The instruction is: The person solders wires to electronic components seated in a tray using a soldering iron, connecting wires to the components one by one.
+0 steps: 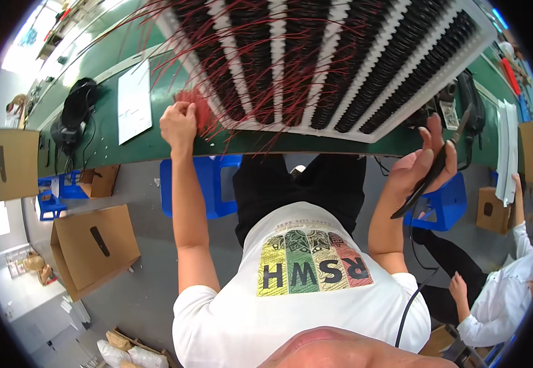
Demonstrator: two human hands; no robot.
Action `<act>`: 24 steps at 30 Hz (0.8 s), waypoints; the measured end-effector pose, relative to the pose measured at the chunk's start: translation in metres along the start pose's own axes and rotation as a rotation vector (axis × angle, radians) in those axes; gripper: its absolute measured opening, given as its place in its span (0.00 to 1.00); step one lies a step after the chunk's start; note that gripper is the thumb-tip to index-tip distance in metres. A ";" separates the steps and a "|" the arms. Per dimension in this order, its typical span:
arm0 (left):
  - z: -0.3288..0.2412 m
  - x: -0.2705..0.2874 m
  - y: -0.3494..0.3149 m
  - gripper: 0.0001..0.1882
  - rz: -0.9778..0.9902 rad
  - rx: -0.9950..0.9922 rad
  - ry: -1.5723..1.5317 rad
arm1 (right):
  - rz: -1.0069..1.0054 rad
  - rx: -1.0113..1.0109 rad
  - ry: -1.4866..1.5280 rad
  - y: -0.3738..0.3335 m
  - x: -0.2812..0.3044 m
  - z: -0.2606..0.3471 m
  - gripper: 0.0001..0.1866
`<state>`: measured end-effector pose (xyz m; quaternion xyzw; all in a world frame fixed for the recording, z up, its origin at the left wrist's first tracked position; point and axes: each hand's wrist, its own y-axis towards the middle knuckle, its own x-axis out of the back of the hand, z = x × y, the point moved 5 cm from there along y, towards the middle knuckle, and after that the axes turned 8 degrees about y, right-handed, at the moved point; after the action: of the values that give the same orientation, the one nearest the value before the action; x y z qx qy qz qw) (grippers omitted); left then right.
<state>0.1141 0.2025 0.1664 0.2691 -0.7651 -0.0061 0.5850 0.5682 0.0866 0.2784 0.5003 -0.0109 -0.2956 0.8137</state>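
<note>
My left hand (179,126) is at the table's near edge, left of the rack, thumb and fingers pinched at a clump of fine red wires (201,110). The exact strand between the fingertips is too small to make out. In my right hand (425,161), raised beyond the rack's right corner, is a black corded soldering iron (427,183), its thin metal tip pointing up and away. A large white rack (340,132) holds rows of black ring-like coils (374,73). Many thin red wires (266,67) stick out across its left part.
A white sheet (134,104) and a black cable bundle (77,110) lie on the green table (104,138). Black equipment (472,101) stands right of the rack. Blue stools (184,187) and a cardboard box (95,248) are below. At right, another person (499,294) holds white strips (507,153).
</note>
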 end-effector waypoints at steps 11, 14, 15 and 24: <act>0.036 0.012 0.005 0.15 -0.040 -0.048 -0.051 | 0.266 0.012 0.058 -0.019 -0.018 0.032 0.13; 0.036 0.021 0.004 0.15 0.061 0.000 -0.019 | 0.284 -0.009 0.077 -0.019 -0.020 0.036 0.13; 0.041 0.023 0.005 0.15 0.016 -0.046 -0.041 | 0.298 0.004 0.099 -0.019 -0.022 0.038 0.13; 0.049 0.011 0.009 0.16 -0.035 -0.126 -0.006 | 0.371 -0.026 0.205 -0.024 -0.030 0.043 0.13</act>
<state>0.0647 0.1907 0.1635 0.2450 -0.7602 -0.0652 0.5982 0.5184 0.0594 0.2884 0.5069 -0.0159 -0.0884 0.8573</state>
